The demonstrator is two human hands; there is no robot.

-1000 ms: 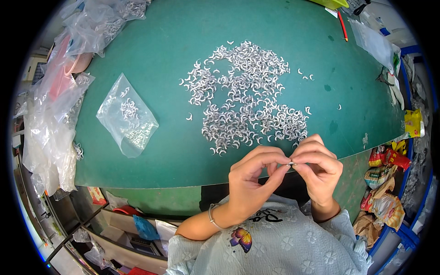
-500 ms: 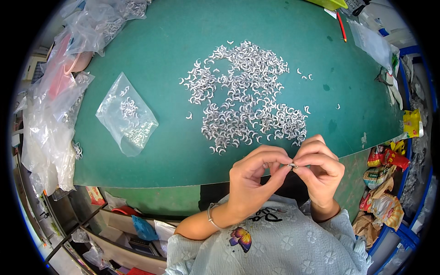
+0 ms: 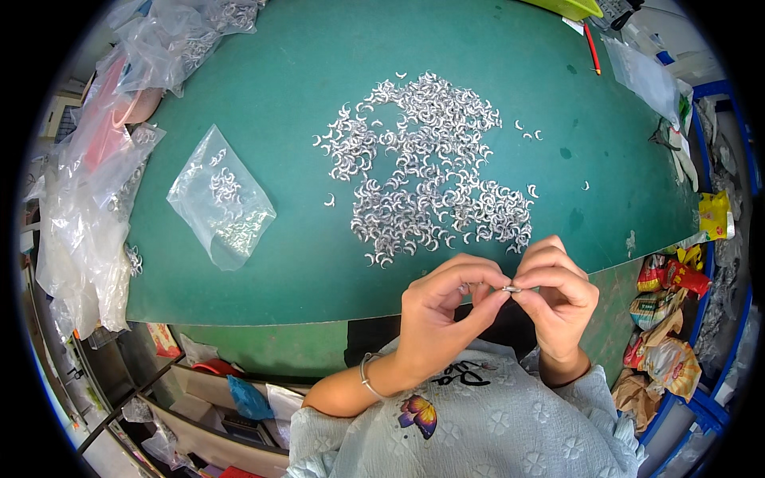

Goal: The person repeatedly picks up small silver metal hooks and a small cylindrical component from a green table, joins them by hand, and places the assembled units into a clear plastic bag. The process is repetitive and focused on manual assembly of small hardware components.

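Observation:
Both hands meet near the table's front edge and pinch one small silvery metal piece between thumbs and forefingers. My left hand grips its left end, and my right hand has the other end. The fingertips cover most of the piece, so its exact shape is hard to make out. Just beyond the fingers, a broad heap of crescent-shaped silvery metal pieces is spread over the green table. To the left lies a clear plastic bag with more crescent pieces inside.
Large clear bags and a pink basket crowd the left side. A few loose crescents lie right of the heap. A red pencil-like stick and a flat plastic bag are at the far right. Colourful packages stand beyond the right edge.
The metal piece between my fingertips has turned slightly, and both hands have shifted a touch. The heap and the bags look the same.

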